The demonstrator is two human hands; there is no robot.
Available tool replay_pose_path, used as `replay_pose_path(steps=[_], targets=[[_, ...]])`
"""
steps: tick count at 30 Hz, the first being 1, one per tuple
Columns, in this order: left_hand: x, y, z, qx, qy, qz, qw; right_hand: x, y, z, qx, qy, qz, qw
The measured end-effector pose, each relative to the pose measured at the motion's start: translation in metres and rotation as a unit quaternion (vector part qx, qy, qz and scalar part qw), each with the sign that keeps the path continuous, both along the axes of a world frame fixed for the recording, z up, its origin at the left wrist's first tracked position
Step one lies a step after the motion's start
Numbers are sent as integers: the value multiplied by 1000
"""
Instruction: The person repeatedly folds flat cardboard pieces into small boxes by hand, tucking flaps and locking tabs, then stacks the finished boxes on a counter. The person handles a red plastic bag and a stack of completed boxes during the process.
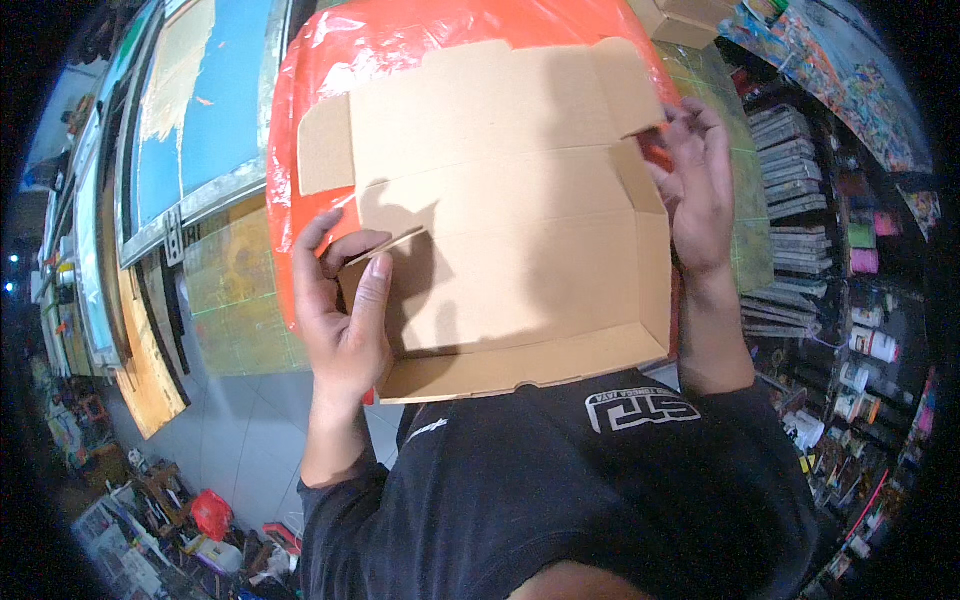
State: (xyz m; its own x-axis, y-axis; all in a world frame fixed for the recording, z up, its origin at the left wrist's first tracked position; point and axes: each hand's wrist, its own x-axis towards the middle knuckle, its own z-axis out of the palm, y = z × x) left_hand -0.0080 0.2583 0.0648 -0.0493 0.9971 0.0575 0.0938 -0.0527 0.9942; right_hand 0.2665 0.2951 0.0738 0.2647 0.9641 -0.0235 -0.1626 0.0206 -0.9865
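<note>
A brown cardboard box (470,270), partly folded, lies in front of me with its lid panel (460,110) spread flat on the far side. Its near wall and right wall stand up. My left hand (345,310) pinches a small flap (395,243) at the box's left side between thumb and fingers. Against the outside of the right wall rests my right hand (700,190), its fingers loosely bent and apart, gripping nothing that I can see. Shadows fall across the inside of the box.
Red plastic sheeting (310,80) lies under the box on a greenish table (240,290). Framed screens (170,120) lean at the left. Another cardboard box (690,20) sits at the far right. Stacked grey slabs (790,190) and crowded shelves (870,340) line the right; clutter (210,540) covers the floor lower left.
</note>
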Motion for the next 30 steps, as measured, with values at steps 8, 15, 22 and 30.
replay_pose_path(steps=[8,15,22,30], targets=[[0,10,16,20,194,-145,970,14,-25,-13,54,-329,134,933],[-2,22,25,38,261,-213,941,14,-25,5,52,-482,195,853],[-6,28,27,34,259,-233,937,13,-17,5,104,-508,216,828],[-7,32,17,-12,189,-186,964,16,-16,1,91,-470,228,848]])
